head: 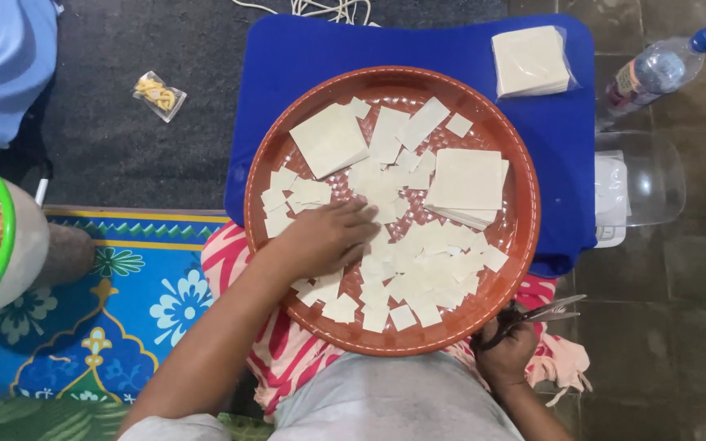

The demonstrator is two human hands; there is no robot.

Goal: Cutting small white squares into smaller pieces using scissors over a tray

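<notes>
While blue board (304,65) carries round brown tray (271,163), tray bears pale dough squares: larger stacks (467,181) at upper middle and right, small cut squares (418,265) scattered across middle and near rim. Left hand (324,237) reaches in from lower left, forearm angled up, palm down, fingers loosely spread flat on small squares. Right hand (507,355) beside tray's lower right rim, curled around scissors (537,314), blades pointing right.

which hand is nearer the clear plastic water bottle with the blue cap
Right. The right hand, holding scissors, sits below the clear plastic water bottle with the blue cap. The left hand rests on cut squares in the round brown tray, farther left.
</notes>
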